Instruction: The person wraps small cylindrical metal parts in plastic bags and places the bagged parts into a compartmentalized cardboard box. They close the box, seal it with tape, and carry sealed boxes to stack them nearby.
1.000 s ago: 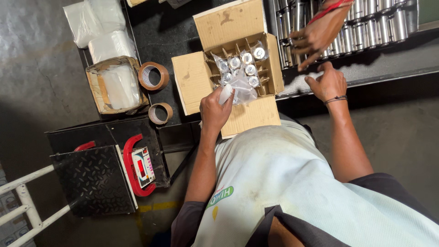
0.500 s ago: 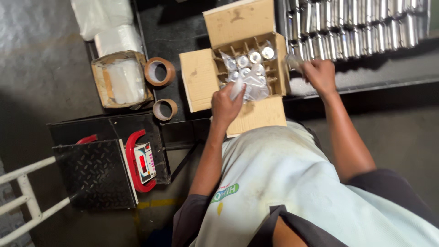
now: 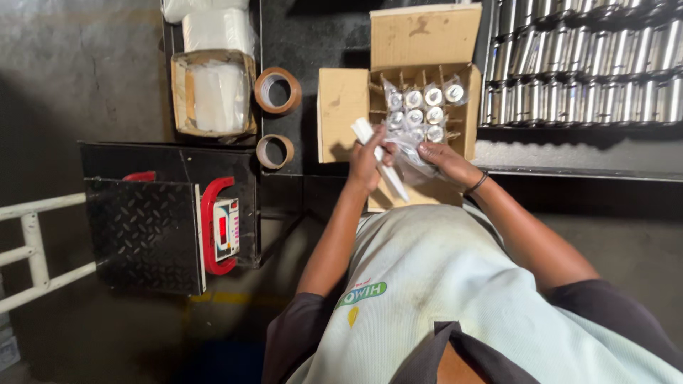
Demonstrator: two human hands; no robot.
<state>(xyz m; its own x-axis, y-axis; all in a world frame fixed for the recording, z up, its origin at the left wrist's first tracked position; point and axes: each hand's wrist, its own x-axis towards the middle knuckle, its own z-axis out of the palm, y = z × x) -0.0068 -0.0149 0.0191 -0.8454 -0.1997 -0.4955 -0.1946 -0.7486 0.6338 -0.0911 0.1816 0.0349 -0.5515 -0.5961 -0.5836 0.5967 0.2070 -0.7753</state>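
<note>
A dark work surface (image 3: 320,43) is seen from above, with a rough grey concrete floor (image 3: 78,78) at nine o'clock. At twelve o'clock an open cardboard box (image 3: 341,114) is set on the surface, its flaps folded out and its inside split by cardboard dividers. Several compartments are filled with shiny metal cans (image 3: 424,114), each wrapped in clear plastic.

The left hand (image 3: 366,162) is held over the box's near edge and is closed around a flat white strip (image 3: 380,160), which slants from ten o'clock to four o'clock through the grip. The right hand (image 3: 441,158), just beside it at three o'clock, is curled onto crumpled clear plastic wrap (image 3: 411,153) lying at the box's near row; whether the wrap is truly pinched cannot be told. A dark band is worn at the right wrist.

Rows of bare metal cylinders (image 3: 583,64) are stacked at one to two o'clock, well apart from the hands. Two rolls of brown tape (image 3: 277,91) lie at eleven o'clock beside the box, and a smaller carton lined with white plastic (image 3: 213,92) sits further toward ten o'clock. A black platform scale with a red-framed display (image 3: 220,226) stands at eight o'clock, next to a white metal frame (image 3: 35,249).
</note>
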